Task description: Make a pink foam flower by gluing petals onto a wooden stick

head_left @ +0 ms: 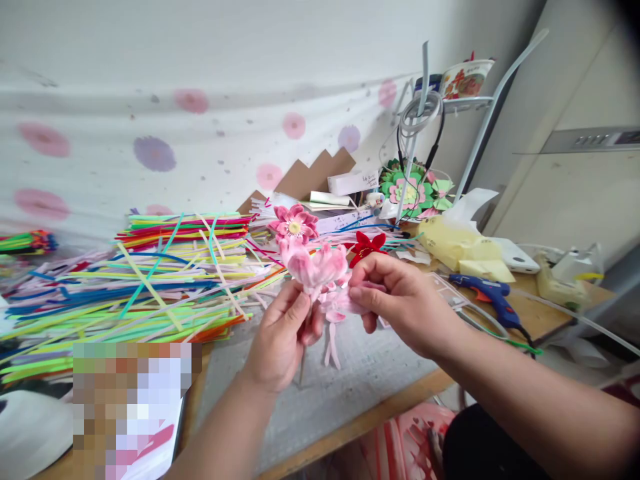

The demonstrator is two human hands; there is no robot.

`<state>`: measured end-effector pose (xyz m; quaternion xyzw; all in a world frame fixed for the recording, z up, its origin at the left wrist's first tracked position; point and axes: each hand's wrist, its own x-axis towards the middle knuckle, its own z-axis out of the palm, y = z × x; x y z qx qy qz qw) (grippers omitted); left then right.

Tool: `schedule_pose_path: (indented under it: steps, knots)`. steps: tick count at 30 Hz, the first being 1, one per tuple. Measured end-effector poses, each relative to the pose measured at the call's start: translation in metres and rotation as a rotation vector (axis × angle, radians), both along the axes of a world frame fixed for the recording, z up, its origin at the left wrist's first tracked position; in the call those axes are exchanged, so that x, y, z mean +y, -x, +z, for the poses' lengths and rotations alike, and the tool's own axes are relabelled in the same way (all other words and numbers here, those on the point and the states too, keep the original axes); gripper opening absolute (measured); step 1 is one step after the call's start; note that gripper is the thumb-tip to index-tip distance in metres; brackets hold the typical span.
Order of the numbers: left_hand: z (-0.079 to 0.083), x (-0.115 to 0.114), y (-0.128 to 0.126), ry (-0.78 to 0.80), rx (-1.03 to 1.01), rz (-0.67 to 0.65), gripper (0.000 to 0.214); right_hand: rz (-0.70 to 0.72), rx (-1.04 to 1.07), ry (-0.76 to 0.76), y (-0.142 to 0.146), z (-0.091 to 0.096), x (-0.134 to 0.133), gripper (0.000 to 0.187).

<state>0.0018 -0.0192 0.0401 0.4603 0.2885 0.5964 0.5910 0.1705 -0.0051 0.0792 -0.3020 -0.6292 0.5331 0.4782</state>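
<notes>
L hand is clenched round the base of a pale pink flower, ctr of frame, thumb & fingers covering the join; a bit of thin stem pokes out below. R hand is pinching smth pale pink just beside it, mostly hidden by its own fingertips, so can't tell if it's one petal or more. Dark pink flower sits right behind; can't see if it's attached. Red flower is part-blocked by R hand. Lower left, a pixelated patch hides what's there; white thing in the corner is cut off.

Room-wise: grey mat has bare space below the hands, down to the table edge, lower ctr. Pipe cleaners crowd the mat's left; glue gun lies mid-right, near R forearm.
</notes>
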Motion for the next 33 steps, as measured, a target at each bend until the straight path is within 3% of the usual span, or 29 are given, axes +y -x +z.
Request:
schedule_pose_path:
  steps: [5,10,13,18,24,26,33]
  knots:
    - [-0.003,-0.001,0.000,-0.128,0.093,0.041,0.020,-0.060,0.092,0.067,0.006,0.001,-0.002,0.019]
    - [-0.009,0.000,0.003,-0.218,0.176,0.064,0.036,-0.085,0.067,0.107,0.009,0.004,-0.004,0.028]
    - [-0.014,0.001,0.007,-0.242,0.224,0.050,0.031,-0.084,0.091,0.077,0.011,0.003,-0.006,0.026]
    - [-0.016,0.001,0.011,-0.269,0.227,0.074,0.021,-0.002,0.236,0.052,0.008,0.000,-0.008,0.030]
    - [0.007,-0.006,0.003,-0.300,0.305,0.259,0.017,0.100,0.291,-0.033,0.001,0.001,-0.015,0.035]
    - [0.009,-0.007,0.002,-0.303,0.326,0.263,0.016,0.112,0.307,-0.051,0.001,0.001,-0.016,0.035]
    - [-0.008,-0.005,0.014,-0.223,0.349,0.182,0.015,0.147,0.360,0.018,-0.001,-0.006,-0.012,0.033]
